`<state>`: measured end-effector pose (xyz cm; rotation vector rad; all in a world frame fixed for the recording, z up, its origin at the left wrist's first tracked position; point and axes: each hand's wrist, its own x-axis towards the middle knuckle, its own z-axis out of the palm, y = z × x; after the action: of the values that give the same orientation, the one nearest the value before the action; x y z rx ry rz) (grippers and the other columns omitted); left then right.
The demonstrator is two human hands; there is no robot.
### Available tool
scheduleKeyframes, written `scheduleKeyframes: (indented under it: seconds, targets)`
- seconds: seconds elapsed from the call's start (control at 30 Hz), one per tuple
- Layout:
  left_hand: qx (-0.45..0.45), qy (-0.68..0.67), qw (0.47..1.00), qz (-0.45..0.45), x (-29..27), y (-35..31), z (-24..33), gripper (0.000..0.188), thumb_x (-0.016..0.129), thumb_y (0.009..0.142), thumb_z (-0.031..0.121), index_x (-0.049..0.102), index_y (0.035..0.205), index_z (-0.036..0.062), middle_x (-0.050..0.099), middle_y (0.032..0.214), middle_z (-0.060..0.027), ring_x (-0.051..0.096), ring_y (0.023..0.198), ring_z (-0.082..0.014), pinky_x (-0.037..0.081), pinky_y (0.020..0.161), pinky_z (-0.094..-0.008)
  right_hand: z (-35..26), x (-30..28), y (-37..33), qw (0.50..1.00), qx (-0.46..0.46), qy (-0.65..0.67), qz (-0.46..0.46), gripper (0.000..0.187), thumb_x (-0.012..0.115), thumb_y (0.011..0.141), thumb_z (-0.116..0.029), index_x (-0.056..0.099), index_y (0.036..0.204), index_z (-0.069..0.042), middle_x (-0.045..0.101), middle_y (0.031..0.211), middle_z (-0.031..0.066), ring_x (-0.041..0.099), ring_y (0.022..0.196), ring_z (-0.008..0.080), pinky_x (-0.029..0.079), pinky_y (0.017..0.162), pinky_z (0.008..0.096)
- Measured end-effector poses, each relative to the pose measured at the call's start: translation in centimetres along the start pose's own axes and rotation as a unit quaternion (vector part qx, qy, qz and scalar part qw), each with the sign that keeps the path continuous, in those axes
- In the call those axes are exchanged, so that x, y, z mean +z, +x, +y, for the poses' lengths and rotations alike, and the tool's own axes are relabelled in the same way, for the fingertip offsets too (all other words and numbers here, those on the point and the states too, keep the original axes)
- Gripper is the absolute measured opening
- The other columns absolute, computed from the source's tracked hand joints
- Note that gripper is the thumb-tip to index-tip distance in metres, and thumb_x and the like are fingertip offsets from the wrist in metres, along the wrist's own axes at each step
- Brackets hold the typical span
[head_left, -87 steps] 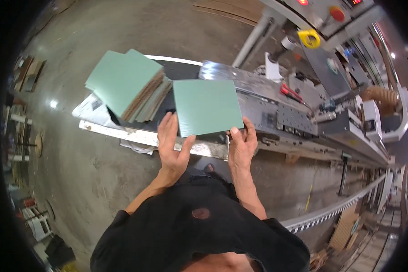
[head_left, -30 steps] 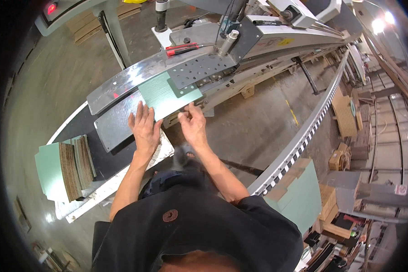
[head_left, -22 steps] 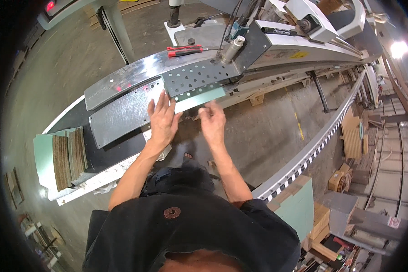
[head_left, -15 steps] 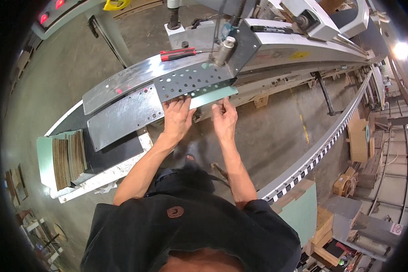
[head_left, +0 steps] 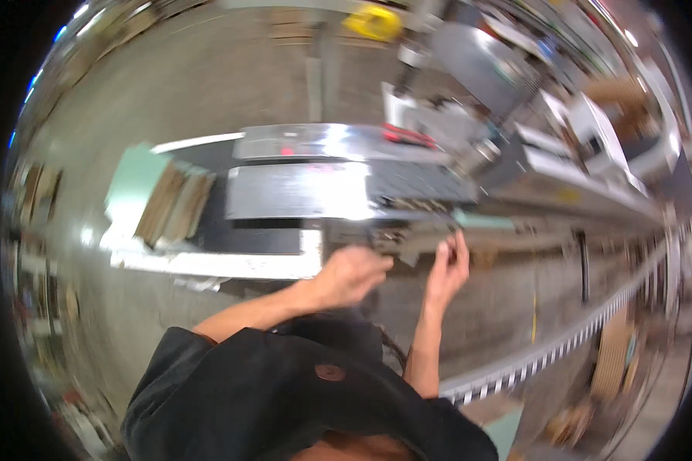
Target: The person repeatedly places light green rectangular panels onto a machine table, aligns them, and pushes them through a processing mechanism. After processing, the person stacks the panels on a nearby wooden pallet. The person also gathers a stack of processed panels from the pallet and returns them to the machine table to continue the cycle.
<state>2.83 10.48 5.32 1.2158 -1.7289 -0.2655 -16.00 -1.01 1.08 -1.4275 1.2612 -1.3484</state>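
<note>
My left hand [head_left: 352, 275] is pulled back below the metal plates, smeared by motion. Its fingers look bent, and I cannot make out anything in them. My right hand [head_left: 447, 269] points upward with fingers stretched out and the thumb apart. Its fingertips are at or just below the near edge of a pale green strip [head_left: 484, 221]; whether they touch it is too blurred to tell. The strip sticks out from under a dark perforated plate [head_left: 419, 183]. Left of that plate lies a shiny bare metal plate [head_left: 296, 192].
Brown-edged green pieces [head_left: 173, 207] are stacked at the table's left end. A red and black hand tool [head_left: 407, 136] lies on the rear metal bar [head_left: 307, 142]. A black-and-white striped rail [head_left: 546, 357] runs along the right. A yellow object [head_left: 373, 23] stands out at the back.
My left hand has come away from the perforated plate toward my body. My right hand's fingers have straightened near the green strip. The whole view has turned, blurring the scene.
</note>
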Motion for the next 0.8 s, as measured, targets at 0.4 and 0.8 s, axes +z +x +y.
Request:
scheduleKeyframes:
  seconds: [0.4, 0.8]
  targets:
    - [-0.272, 0.254, 0.771, 0.516, -22.8, -15.7, 4.5, 0.034, 0.064, 0.090, 0.003, 0.063, 0.123, -0.0008, 0.068, 0.108, -0.0129, 0.062, 0.090, -0.0195, 0.050, 0.077, -0.0294, -14.9, 25.4, -11.9, 0.863, -0.247, 0.053, -0.437, 0.041, 0.065, 0.090, -0.013, 0.060, 0.129, -0.003, 0.063, 0.119, 0.0150, 0.061, 0.109, 0.0262, 0.052, 0.086, 0.0341]
    - [-0.353, 0.256, 0.709, 0.554, -29.6, -19.4, -1.9, 0.052, 0.065, 0.094, 0.028, 0.055, 0.133, -0.0042, 0.051, 0.139, -0.0237, 0.045, 0.130, -0.0369, 0.037, 0.108, -0.0425, -15.5, 41.0, -15.7, 0.827, -0.411, -0.021, -0.382, 0.049, 0.072, 0.082, -0.020, 0.062, 0.125, 0.000, 0.058, 0.121, 0.0203, 0.051, 0.111, 0.0380, 0.040, 0.101, 0.0464]
